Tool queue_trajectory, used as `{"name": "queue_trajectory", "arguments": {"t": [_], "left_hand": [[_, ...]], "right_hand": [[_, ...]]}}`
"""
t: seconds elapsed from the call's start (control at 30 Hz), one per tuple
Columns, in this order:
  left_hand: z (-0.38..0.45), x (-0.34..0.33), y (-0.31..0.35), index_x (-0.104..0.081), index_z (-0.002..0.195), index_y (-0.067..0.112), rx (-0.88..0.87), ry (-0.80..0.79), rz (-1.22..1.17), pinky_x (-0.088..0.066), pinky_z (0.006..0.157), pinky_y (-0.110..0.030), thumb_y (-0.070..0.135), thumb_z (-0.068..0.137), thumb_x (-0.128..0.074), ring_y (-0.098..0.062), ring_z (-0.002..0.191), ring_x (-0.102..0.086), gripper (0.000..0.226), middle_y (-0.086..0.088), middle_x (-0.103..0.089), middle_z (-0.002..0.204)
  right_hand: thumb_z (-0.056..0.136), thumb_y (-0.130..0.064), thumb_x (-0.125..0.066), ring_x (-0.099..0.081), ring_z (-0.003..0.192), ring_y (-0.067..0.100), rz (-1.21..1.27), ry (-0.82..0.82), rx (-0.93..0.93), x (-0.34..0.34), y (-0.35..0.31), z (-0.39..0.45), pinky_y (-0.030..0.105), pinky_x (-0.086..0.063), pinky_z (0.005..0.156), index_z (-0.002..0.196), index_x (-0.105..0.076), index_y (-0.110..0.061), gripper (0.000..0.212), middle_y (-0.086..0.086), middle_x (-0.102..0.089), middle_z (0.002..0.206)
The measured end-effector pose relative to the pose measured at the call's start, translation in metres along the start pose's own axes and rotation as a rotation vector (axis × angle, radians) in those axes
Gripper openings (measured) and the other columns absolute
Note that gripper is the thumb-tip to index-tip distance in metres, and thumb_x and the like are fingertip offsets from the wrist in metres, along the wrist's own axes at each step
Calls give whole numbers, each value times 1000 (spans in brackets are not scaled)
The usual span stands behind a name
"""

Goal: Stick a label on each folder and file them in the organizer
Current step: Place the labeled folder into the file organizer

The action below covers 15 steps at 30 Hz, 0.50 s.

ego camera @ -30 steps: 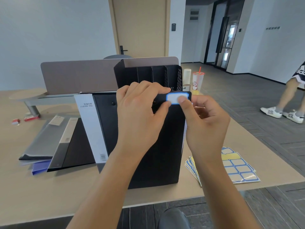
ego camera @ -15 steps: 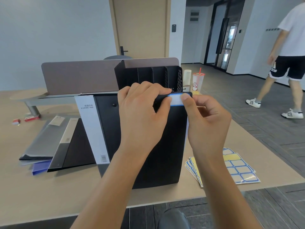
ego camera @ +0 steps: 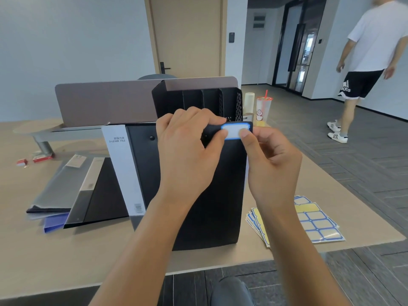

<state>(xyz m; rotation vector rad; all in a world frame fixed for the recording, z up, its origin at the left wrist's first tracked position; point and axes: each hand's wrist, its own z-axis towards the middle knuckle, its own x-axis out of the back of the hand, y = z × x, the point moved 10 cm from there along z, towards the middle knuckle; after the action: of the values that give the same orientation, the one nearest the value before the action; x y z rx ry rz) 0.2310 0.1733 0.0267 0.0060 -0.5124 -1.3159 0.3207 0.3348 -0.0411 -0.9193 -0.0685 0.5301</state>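
both forearms reach forward from the bottom edge, bare, converging on the label [ego camera: 234, 131]. the left hand [ego camera: 187, 149] lies knuckles up, fingers [ego camera: 198, 115] curled over the edge just left of the label, thumb tip pressing its left end. the right hand [ego camera: 268, 161], loosely curled, presses its forefinger tip on the label's right end.

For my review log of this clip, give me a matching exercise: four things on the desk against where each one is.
Things:
1. label
2. organizer
3. label sheets
4. drink cup

Places:
A. flat on the desk, right of the black folder
B. at the black folder's top right corner, under both thumbs
C. right of the organizer, at the desk's far edge
D. upright behind the black folder

Pairs: 1-B, 2-D, 3-A, 4-C
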Motion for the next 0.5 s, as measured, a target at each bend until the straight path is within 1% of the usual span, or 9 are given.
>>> {"name": "queue_trajectory", "arguments": {"t": [0.17, 0.3, 0.4, 0.5], "left_hand": [[0, 0, 0, -73, 103, 26, -11, -9, -9, -26, 94, -21, 27, 89, -72, -8, 92, -58, 14, 14, -70, 98], [-2, -1, 0, -73, 107, 27, -46, -43, 22, -29, 96, -26, 30, 89, -72, -10, 95, -58, 18, 13, -69, 102], [-2, -3, 0, -71, 111, 27, -71, -76, 33, -28, 97, -27, 29, 88, -71, -10, 99, -57, 23, 12, -68, 106], [-3, -3, -2, -71, 113, 27, -78, -89, 24, -28, 97, -27, 28, 87, -71, -7, 102, -54, 26, 12, -68, 108]], "right_hand": [[98, -23, -74, -65, 75, 7, 38, 9, -24, 0, 2, 0, 16, -50, 73, 100, -80, -14, 10, 0, -76, 84], [97, -21, -76, -63, 76, 4, 80, 14, -57, 1, 5, -1, 15, -50, 73, 99, -80, -13, 10, -2, -76, 84], [95, -17, -77, -65, 79, 7, 94, -27, -64, -2, 8, -1, 19, -53, 75, 104, -78, -11, 11, 0, -76, 88], [93, -19, -80, -73, 89, 10, 105, -124, -107, -7, 16, -7, 25, -58, 80, 115, -74, -14, 23, -6, -78, 98]]}}
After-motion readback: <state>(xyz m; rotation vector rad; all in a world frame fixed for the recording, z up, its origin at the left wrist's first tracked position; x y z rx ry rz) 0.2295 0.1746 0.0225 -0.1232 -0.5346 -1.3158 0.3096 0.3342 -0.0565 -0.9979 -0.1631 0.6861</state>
